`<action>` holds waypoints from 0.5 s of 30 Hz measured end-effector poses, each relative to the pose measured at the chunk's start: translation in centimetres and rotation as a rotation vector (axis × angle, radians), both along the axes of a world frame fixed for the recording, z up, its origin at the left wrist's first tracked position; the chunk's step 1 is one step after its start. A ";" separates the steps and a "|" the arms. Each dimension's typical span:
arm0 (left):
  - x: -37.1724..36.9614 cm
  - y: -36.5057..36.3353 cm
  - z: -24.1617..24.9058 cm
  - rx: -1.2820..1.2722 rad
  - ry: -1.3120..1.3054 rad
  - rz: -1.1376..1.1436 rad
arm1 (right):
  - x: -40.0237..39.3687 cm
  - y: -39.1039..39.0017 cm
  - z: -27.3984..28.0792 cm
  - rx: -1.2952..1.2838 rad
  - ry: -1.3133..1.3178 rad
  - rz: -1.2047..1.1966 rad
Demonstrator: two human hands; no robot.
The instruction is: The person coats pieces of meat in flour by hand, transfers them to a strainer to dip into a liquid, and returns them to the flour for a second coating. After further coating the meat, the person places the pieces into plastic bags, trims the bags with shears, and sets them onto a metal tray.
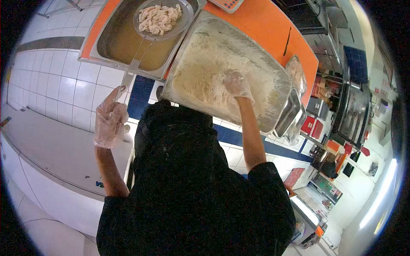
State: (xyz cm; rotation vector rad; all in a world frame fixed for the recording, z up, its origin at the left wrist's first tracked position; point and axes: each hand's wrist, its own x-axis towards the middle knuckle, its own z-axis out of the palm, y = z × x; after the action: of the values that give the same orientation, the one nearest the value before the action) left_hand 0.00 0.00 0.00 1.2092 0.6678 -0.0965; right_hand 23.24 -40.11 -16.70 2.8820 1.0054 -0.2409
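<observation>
My left hand (pixel 111 121), in a clear plastic glove, has its fingers closed at the end of the long handle of a round strainer (pixel 140 53). Pale, raw-looking strips of meat (pixel 159 19) lie heaped in the strainer. It rests over a metal pan of cloudy brownish liquid (pixel 149 57). My right hand (pixel 237 85), gloved too, presses down into pale flour (pixel 200 64) in a large metal tray (pixel 181 87). Flour and the back of the hand hide its fingertips, so what they grip, if anything, does not show.
Both pans sit in an orange counter (pixel 273 30). A plastic bag (pixel 295 72) and smaller metal pans (pixel 289 113) are at the tray's right end. Part of a scale (pixel 228 4) shows at the top. A white chest-like surface (pixel 55 145) stands at left.
</observation>
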 end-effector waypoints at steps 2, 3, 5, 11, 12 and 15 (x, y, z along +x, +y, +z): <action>0.1 0.3 0.0 -0.022 -0.020 0.022 | 1.3 0.0 -0.3 0.086 -0.007 -0.174; -0.8 -0.6 0.2 -0.059 0.010 0.030 | 0.3 -1.6 1.7 0.046 0.019 -0.167; 0.0 -0.4 0.3 0.050 -0.037 -0.025 | 1.2 -0.5 6.4 0.224 0.044 -0.335; 0.2 -0.3 0.7 -0.024 -0.032 -0.023 | -0.4 -2.1 10.7 0.389 0.067 -0.461; 0.2 -0.3 0.7 -0.025 -0.033 -0.021 | -0.5 -3.0 10.1 0.389 0.066 -0.458; 0.3 -0.2 0.6 -0.071 -0.053 -0.021 | -1.7 -6.0 5.6 -0.428 -0.137 0.282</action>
State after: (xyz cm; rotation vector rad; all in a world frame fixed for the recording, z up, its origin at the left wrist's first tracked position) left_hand 0.31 -0.23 0.63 1.1471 0.6008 -0.1040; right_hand 21.54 -46.07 -11.06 2.3140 1.1541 -0.2041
